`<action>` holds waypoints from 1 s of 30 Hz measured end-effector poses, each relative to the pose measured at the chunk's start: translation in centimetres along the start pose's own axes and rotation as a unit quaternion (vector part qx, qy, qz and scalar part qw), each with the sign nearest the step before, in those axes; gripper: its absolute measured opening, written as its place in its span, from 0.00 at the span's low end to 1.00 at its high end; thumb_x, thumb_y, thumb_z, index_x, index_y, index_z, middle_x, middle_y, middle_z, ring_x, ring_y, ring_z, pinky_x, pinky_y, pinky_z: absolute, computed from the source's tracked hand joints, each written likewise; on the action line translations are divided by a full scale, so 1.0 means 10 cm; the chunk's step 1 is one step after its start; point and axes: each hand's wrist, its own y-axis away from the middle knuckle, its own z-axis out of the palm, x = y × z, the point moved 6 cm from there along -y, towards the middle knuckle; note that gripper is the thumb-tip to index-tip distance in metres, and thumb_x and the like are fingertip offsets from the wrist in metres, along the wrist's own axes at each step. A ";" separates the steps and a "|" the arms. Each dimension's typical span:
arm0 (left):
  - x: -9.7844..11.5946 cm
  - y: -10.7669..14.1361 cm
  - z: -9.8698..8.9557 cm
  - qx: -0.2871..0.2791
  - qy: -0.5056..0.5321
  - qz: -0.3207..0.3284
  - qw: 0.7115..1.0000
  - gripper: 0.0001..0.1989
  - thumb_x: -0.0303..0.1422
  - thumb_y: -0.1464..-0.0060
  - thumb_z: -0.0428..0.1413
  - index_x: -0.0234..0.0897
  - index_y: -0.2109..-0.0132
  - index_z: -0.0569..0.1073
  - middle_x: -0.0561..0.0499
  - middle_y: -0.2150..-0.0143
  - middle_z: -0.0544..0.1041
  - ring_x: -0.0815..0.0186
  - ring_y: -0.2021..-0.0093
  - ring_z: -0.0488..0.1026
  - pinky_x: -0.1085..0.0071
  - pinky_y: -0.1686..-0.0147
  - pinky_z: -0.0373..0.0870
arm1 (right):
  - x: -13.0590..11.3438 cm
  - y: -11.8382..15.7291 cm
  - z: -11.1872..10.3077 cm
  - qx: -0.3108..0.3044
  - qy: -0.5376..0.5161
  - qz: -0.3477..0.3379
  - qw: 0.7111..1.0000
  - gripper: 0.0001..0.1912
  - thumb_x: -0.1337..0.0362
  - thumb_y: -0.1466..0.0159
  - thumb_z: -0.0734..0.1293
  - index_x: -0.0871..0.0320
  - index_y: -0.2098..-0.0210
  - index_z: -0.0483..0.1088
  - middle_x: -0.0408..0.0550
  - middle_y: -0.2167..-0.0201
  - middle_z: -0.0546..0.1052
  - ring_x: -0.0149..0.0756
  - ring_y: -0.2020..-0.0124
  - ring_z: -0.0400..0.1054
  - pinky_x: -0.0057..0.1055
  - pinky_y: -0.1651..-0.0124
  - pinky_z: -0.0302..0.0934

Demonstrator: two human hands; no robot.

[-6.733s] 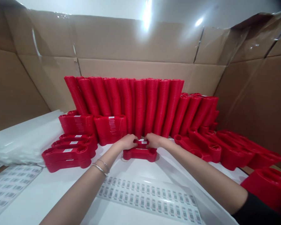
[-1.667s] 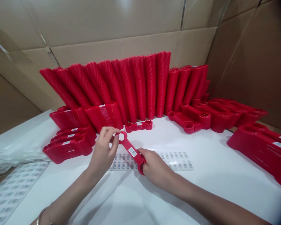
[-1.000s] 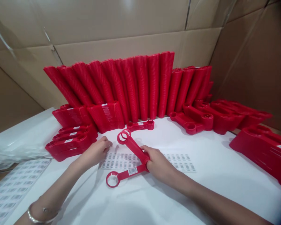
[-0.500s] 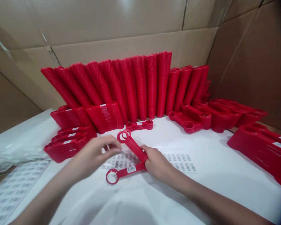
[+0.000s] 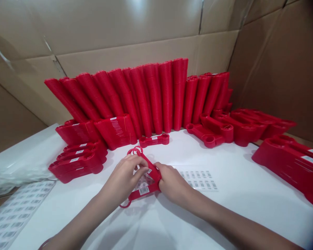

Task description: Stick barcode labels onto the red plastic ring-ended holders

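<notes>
My right hand (image 5: 169, 180) grips two red plastic pieces with ring ends, fanned apart in a V over the white table. The lower red piece (image 5: 137, 195) carries a barcode label (image 5: 144, 190). My left hand (image 5: 129, 173) is at the upper red piece (image 5: 152, 166), thumb and fingertip closed around a small white sticker (image 5: 149, 170) against its bar. Whether the sticker is fully stuck down I cannot tell. Beneath the pieces lies a sheet of barcode stickers (image 5: 198, 178), partly hidden by my hands. A short red stack (image 5: 154, 140) with a label lies just beyond.
Tall stacks of red pieces (image 5: 151, 100) lean against a cardboard wall (image 5: 125, 41). Labelled bundles (image 5: 79, 158) stand at left, more bundles (image 5: 284, 163) at right. Clear plastic bags (image 5: 21, 156) and another sticker sheet (image 5: 18, 211) lie at far left.
My left hand has moved right, from beside the ring end to the bar of the upper piece. A white sticker now shows at its fingertips. My right hand keeps its grip.
</notes>
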 end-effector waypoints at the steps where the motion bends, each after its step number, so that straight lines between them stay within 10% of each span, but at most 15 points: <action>1: -0.01 -0.01 0.02 0.003 -0.006 0.001 1.000 0.08 0.32 0.45 0.48 0.39 0.70 0.70 0.53 0.70 0.72 0.65 0.66 0.66 0.69 0.66 0.61 | 0.00 0.00 0.00 0.001 0.002 0.000 1.000 0.17 0.79 0.53 0.54 0.59 0.67 0.64 0.49 0.67 0.72 0.35 0.68 0.65 0.25 0.71 0.52; 9: 0.03 0.00 0.11 0.053 -0.144 0.063 0.986 0.08 0.29 0.44 0.46 0.36 0.69 0.68 0.50 0.69 0.70 0.64 0.68 0.64 0.67 0.68 0.61 | 0.02 0.01 0.00 0.006 0.008 -0.005 1.000 0.15 0.78 0.54 0.54 0.58 0.70 0.62 0.46 0.71 0.71 0.33 0.71 0.64 0.25 0.72 0.52; 15: 0.09 0.05 0.23 0.150 -0.335 0.144 0.919 0.13 0.33 0.42 0.43 0.34 0.70 0.68 0.47 0.71 0.67 0.63 0.71 0.61 0.68 0.73 0.57 | -0.02 0.02 0.03 0.000 -0.002 -0.023 1.000 0.14 0.79 0.54 0.54 0.58 0.71 0.61 0.46 0.72 0.71 0.32 0.72 0.64 0.25 0.73 0.52; 19: 0.04 0.03 0.16 0.204 -0.357 0.157 0.898 0.14 0.35 0.43 0.46 0.31 0.55 0.68 0.46 0.69 0.67 0.62 0.69 0.62 0.67 0.72 0.60 | -0.03 0.04 0.05 -0.002 -0.020 -0.030 0.999 0.14 0.78 0.53 0.54 0.58 0.70 0.62 0.46 0.71 0.71 0.32 0.71 0.65 0.25 0.72 0.53; 30: -0.19 0.06 -0.36 0.259 -0.011 0.076 0.963 0.07 0.29 0.44 0.48 0.37 0.59 0.69 0.49 0.61 0.66 0.69 0.64 0.68 0.76 0.72 0.66 | 0.00 -0.02 -0.08 0.030 -0.100 -0.058 0.993 0.17 0.77 0.52 0.55 0.57 0.67 0.66 0.45 0.70 0.72 0.31 0.71 0.65 0.24 0.73 0.54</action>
